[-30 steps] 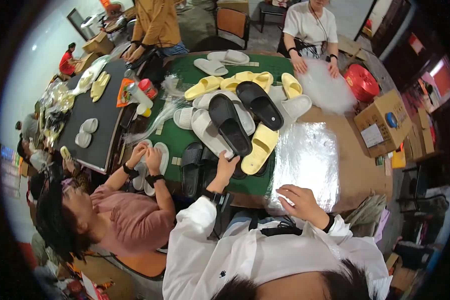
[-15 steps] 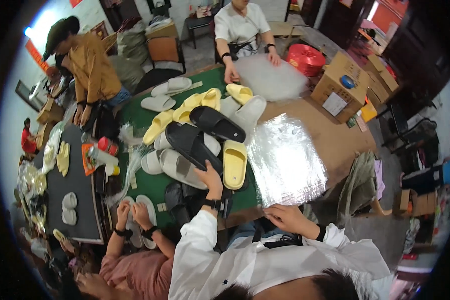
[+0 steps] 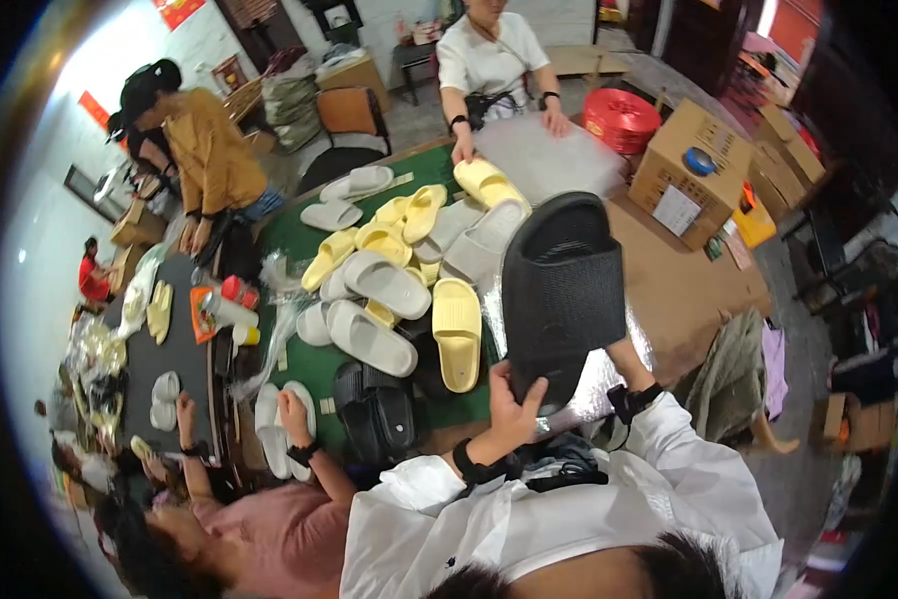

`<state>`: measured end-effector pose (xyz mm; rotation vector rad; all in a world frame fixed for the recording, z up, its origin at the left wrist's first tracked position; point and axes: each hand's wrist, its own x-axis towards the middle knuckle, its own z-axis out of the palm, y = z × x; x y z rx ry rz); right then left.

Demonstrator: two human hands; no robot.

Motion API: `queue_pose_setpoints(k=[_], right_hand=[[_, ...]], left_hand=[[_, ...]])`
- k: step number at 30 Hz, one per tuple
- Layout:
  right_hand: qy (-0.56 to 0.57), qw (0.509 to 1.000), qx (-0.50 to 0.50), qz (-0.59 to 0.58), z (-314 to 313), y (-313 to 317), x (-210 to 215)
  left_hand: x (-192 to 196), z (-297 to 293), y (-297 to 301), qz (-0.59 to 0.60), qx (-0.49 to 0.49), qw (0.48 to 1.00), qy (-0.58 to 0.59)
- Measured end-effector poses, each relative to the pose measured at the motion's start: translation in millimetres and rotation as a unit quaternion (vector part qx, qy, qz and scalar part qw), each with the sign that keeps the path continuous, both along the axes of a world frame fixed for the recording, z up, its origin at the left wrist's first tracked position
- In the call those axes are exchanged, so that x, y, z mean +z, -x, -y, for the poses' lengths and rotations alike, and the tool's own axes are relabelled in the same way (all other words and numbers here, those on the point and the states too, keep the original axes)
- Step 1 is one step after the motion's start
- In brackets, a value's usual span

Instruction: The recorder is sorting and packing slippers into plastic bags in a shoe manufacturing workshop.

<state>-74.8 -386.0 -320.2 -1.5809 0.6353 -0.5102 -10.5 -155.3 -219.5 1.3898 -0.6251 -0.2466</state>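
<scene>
Black slide sandals (image 3: 564, 280), seemingly two laid together, are raised over the table's front edge. My left hand (image 3: 514, 409) grips their lower end, thumb on the near side. My right hand is hidden behind them; only its wrist and forearm (image 3: 630, 369) show, so its fingers cannot be made out. Partly covered below is a shiny silver sheet or bag (image 3: 603, 384). Left of my hands stands a yellow slide (image 3: 457, 334), next to a pile of grey slides (image 3: 372, 337) and yellow ones (image 3: 381, 242). Another black pair (image 3: 374, 409) lies at the near table edge.
Across the table a person in white (image 3: 494, 60) touches a yellow slide (image 3: 489, 183) and a stack of clear bags (image 3: 559, 160). A cardboard box (image 3: 690, 170) and red twine roll (image 3: 620, 120) stand far right. At my left, a person in pink (image 3: 259, 514) handles white slides (image 3: 294, 439).
The black slides have left the top of the pile and come up before me in my left hand. My right arm has moved behind them. The person across has lifted a yellow slide.
</scene>
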Motion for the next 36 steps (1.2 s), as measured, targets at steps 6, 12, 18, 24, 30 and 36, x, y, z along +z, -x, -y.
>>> queue_pose_setpoints(k=[6,12,18,24,30,36], right_hand=[[-0.208,0.966,0.144,0.055,28.6,27.1,-0.2],[-0.554,0.827,0.076,0.048,15.7,54.8,-1.7],[-0.303,0.943,0.125,-0.05,54.2,65.1,-61.3],[-0.14,0.982,0.015,-0.125,79.2,54.1,-111.3],[0.015,0.96,0.172,-0.218,41.7,48.7,-121.8],[0.031,0.977,0.04,-0.208,49.4,32.3,-175.5]], left_hand=[[-0.9,34.8,34.0,-0.171,-0.043,0.984,0.01],[-62.4,75.9,32.2,-0.252,0.051,0.966,0.027],[-131.6,89.9,49.6,-0.165,0.08,0.98,-0.08],[-182.4,86.3,56.2,-0.232,0.066,0.886,-0.395],[-254.8,42.9,60.2,-0.121,-0.059,0.904,-0.405],[-220.8,32.1,69.1,0.087,-0.108,0.867,-0.48]])
